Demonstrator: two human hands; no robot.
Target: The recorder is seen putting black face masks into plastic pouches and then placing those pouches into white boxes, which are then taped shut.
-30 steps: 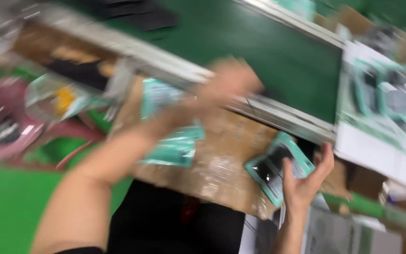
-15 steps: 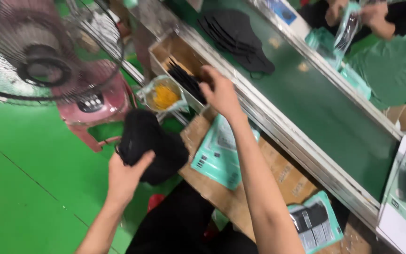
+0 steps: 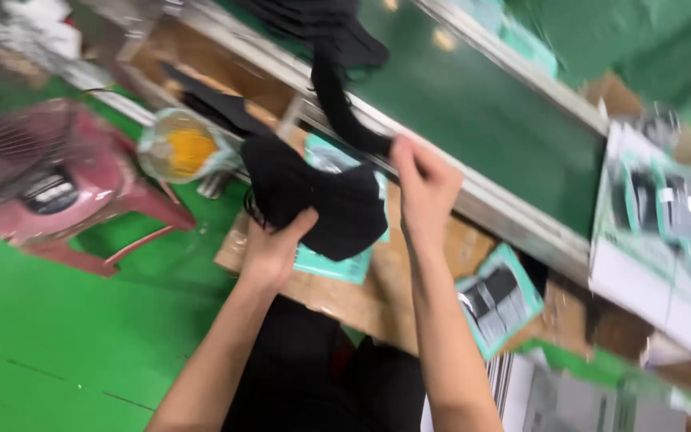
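**Inspector A:** What is being held by the left hand (image 3: 269, 248)?

**Inspector B:** A bundle of black masks (image 3: 313, 200) is being gripped from below, with the fingers curled shut around its lower edge. The bundle is being held just above a teal packet (image 3: 337, 268) that is lying on the brown cardboard sheet (image 3: 361, 300).

**Inspector A:** And the right hand (image 3: 425, 188)?

**Inspector B:** A single black mask (image 3: 337, 104) is being pinched between thumb and fingers at its near end (the picture is blurred by motion, so finer detail cannot be told). The far end is being trailed up toward a dark pile (image 3: 321, 24) on the green conveyor belt (image 3: 481, 120).

**Inspector A:** Surroundings?

**Inspector B:** A pink fan (image 3: 57, 176) is being seen at the left, near a clear bag with yellow contents (image 3: 181, 148). A second teal packet (image 3: 497, 300) is lying by the right forearm, and a white tray of packets (image 3: 657, 232) is standing at the right.
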